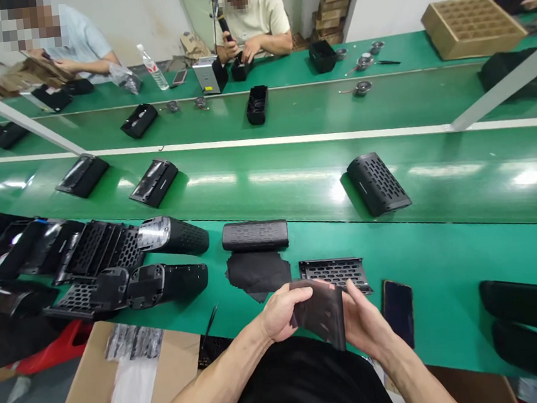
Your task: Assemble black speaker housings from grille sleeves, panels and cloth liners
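Note:
My left hand [279, 313] grips the left side of a dark, see-through sheet [318, 314], its thumb pressed on the near face. At the sheet's right edge is my right hand [364, 320], thumb raised and apart, fingers stretched and partly hidden behind the sheet. Just beyond the hands lies a black perforated panel [335, 272]. Left of that panel, a ragged piece of black cloth [259, 272] is spread on the green table, below a black slotted cover [254, 235]. A phone [398, 309] lies to the right of my right hand.
Several black speaker-like housings [169, 283] and perforated panels crowd the left. A conveyor belt [267, 192] carries more housings, including a slotted one [377, 183]. Two long black pieces [535, 309] lie at right. An open carton [179, 356] stands near my left arm. Co-workers sit opposite.

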{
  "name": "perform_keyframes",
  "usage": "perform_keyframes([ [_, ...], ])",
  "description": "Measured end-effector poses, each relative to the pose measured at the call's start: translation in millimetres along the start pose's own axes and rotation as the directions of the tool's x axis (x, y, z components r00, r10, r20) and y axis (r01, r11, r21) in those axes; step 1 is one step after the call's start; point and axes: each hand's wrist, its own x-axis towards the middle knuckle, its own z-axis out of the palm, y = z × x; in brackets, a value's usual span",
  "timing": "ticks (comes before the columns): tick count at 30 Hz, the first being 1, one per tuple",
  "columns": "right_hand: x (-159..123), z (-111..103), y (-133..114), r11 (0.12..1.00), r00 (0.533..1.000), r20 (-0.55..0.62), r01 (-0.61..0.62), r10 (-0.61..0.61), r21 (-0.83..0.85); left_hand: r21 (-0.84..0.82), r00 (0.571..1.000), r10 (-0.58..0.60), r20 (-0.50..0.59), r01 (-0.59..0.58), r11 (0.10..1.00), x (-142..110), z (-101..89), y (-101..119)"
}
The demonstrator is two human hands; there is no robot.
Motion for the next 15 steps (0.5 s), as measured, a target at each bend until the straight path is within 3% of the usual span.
perform_keyframes([
  [2, -5.7, -1.9, 5.4, 1.0, 0.998, 0.054, -0.007, 0.008, -0.021, 0.062, 0.998, 0.037, -0.053, -0.034, 0.997, 2.3, -2.1, 0.5],
  [5, -11.4, -16.2, 4.7, 0.957, 0.98, -0.126, 0.113, -0.151, -0.266, 0.341, 0.985, 0.112, -0.131, -0.061, 0.938, 9.7, -10.3, -2.6],
  [6, -10.6, -24.1, 1.6, 0.925, 0.957, -0.196, 0.132, -0.212, -0.356, 0.508, 0.978, 0.155, -0.137, -0.065, 0.859, 14.0, -13.0, -4.5],
  [8, -3.8, -42.9, -7.7, 0.856, 0.899, -0.297, 0.141, -0.321, -0.498, 0.788, 0.957, 0.259, -0.128, -0.061, 0.613, 26.6, -16.3, -9.0],
  [10, 8.4, -62.6, -19.1, 0.797, 0.842, -0.369, 0.112, -0.394, -0.594, 0.905, 0.933, 0.333, -0.138, -0.018, 0.425, 43.8, -17.2, -14.3],
  [15, 37.9, -102.5, -41.0, 0.599, 0.661, -0.519, -0.13, -0.542, -0.79, 0.936, 0.884, 0.384, -0.266, 0.142, 0.322, 83.9, -22.3, -26.2],
])
